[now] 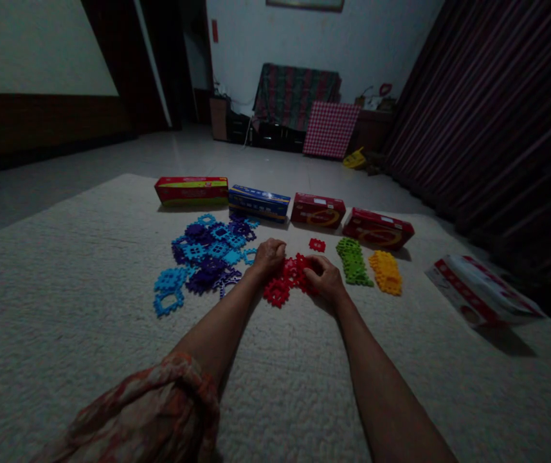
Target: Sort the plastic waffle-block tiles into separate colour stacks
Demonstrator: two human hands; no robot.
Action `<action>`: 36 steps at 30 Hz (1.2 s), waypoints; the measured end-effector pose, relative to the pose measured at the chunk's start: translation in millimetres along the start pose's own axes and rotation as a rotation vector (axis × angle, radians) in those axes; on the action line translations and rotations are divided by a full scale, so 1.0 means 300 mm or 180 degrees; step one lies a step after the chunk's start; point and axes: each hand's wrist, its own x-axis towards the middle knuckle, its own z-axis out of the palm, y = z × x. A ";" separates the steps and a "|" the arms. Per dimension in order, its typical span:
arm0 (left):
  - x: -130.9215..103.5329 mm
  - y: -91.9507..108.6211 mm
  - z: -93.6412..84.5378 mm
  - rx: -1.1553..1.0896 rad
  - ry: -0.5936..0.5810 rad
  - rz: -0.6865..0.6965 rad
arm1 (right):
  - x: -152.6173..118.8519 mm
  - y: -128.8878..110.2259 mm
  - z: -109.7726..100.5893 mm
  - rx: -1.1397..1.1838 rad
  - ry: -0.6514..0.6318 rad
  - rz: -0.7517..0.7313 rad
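Note:
Red toothed plastic pieces (278, 292) lie in a cluster between my hands on the pale mat. My left hand (269, 255) is closed at the cluster's left edge; what its fingers hold, if anything, is hidden. At the right edge, my right hand (324, 276) has its thumb and fingers closed on a red piece (299, 270). One separate red piece (317, 245) lies just beyond. To the left spread light blue pieces (169, 280) and dark purple pieces (206, 275). Green pieces (352, 262) and yellow pieces (387, 273) are grouped on the right.
Beyond the pieces stand a red-and-yellow box (191, 191), a blue box (259, 203) and two dark red boxes (318, 211), (378, 228) in a row. A white-and-red box (487, 292) sits at the right of the mat (87, 270).

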 end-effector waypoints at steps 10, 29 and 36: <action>-0.024 0.083 0.034 -0.0788 0.0107 -0.0303 | -0.010 0.008 -0.015 0.0329 0.0029 0.0181; 0.033 0.020 0.092 -0.2189 -0.0192 -0.0291 | 0.010 -0.003 -0.015 -0.0110 0.0021 0.0134; 0.036 -0.004 0.113 -0.1737 -0.0369 0.0024 | 0.046 0.038 0.000 -0.0368 0.0307 0.0257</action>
